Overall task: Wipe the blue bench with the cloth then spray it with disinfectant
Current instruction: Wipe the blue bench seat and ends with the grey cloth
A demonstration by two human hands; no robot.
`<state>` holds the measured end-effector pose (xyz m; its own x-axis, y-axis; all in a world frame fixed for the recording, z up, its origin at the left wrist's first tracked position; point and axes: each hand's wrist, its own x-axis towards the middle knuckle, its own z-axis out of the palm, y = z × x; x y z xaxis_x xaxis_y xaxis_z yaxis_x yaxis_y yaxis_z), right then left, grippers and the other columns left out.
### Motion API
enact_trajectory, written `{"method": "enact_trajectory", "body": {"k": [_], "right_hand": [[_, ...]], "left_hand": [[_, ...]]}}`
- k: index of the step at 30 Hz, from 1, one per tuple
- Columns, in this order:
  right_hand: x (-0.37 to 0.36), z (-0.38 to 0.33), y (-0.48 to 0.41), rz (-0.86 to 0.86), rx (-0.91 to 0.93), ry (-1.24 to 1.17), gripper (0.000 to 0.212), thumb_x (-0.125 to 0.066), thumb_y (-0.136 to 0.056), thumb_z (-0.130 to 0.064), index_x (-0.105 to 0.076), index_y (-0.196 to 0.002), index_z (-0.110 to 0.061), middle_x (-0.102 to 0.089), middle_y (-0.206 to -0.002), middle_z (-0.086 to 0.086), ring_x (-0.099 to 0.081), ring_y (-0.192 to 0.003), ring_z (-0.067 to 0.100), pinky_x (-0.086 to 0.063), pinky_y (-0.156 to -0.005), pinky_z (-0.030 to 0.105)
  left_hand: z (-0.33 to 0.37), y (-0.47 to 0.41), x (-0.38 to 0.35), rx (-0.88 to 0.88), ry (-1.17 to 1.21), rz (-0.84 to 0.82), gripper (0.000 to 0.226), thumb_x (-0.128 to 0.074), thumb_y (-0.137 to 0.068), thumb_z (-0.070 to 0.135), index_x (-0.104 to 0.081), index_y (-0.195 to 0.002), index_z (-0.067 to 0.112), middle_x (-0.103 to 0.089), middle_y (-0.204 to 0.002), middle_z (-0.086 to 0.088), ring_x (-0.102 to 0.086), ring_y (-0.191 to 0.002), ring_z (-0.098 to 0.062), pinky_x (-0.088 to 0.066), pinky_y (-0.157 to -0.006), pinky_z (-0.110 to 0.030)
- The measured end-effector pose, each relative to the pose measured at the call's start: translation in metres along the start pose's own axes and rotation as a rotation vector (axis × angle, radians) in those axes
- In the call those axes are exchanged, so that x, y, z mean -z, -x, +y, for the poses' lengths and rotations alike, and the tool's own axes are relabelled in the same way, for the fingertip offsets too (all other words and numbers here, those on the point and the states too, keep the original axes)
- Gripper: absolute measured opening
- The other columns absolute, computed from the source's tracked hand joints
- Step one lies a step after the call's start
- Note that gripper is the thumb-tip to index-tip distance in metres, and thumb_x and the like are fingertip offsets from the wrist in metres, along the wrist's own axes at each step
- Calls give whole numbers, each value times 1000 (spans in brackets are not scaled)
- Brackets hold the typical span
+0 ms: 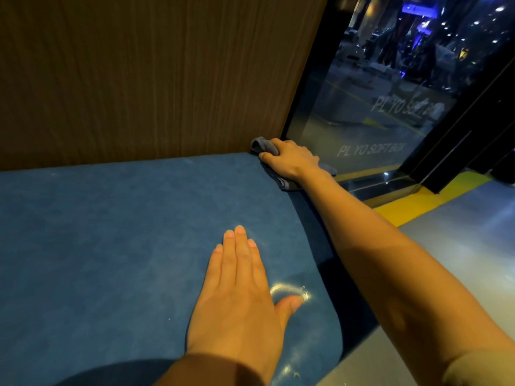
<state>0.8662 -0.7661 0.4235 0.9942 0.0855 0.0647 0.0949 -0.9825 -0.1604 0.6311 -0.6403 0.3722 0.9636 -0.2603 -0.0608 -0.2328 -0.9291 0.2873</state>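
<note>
— Where do we find the cloth point(281, 174)?

— At one o'clock: crumpled grey fabric under our right hand point(291, 160), fingers curled around it, on the suede-like blue bench's point(111, 232) far corner, lying diagonally.

— Left hand point(239, 288)?

— Flat, fingers together, holding nothing.

Bench point(111, 232) fills centre; panel point(153, 73) behind at 12 o'clock. Right hand point(289, 160) on cloth point(262, 146) at far corner, 1 o'clock; left hand point(239, 296) flat on bench, 6 o'clock; glass point(376, 112) at 2 o'clock.
</note>
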Motion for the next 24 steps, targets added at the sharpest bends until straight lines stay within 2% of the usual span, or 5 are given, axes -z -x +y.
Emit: {"method": "enact_trajectory", "body": {"k": [3, 5, 7, 14, 24], "right_hand": [[0, -2, 20, -9, 150, -3, 44, -40, -87, -54, -47, -127, -37, -45, -142, 0, -43, -126, 32, -38, -97, 55], [2, -2, 41, -17, 241, -10, 49, -41, -85, -57, -48, -128, -35, -46, -140, -4, -42, -128, 27, -38, -97, 56], [5, 1, 66, -20, 310, 3, 51, -43, -85, -56, -48, -130, -34, -44, -144, -6, -38, -133, 22, -34, -102, 54], [15, 21, 159, -50, 314, -43, 55, -39, -82, -55, -46, -133, -34, -32, -152, -10, -21, -144, 16, -15, -111, 53], [8, 21, 230, 167, -68, -91, 40, -44, -92, -46, -48, -131, -38, -36, -150, -12, -16, -146, 18, -7, -114, 55]], "left_hand": [[3, 2, 9, 26, -40, 47, 91, 10, -90, 54, -45, -123, -10, -54, -129, -30, -55, -118, -40, -37, -105, -43], [7, 7, 22, 7, -159, 89, 86, 16, -84, 58, 0, -137, -8, -9, -153, -30, -13, -142, -40, -6, -114, -41], [9, 11, 23, 20, -162, 24, 82, 5, -88, 58, 27, -135, -5, 28, -151, -22, 23, -141, -34, 15, -112, -38], [10, 9, 35, 34, -86, -134, 79, -10, -94, 55, 17, -144, 0, 27, -153, -18, 24, -142, -29, 13, -115, -37], [-55, 59, 55, 58, -101, -124, 83, -1, -84, 60, 19, -145, 9, 30, -153, -7, 26, -141, -16, 13, -114, -29]]}}
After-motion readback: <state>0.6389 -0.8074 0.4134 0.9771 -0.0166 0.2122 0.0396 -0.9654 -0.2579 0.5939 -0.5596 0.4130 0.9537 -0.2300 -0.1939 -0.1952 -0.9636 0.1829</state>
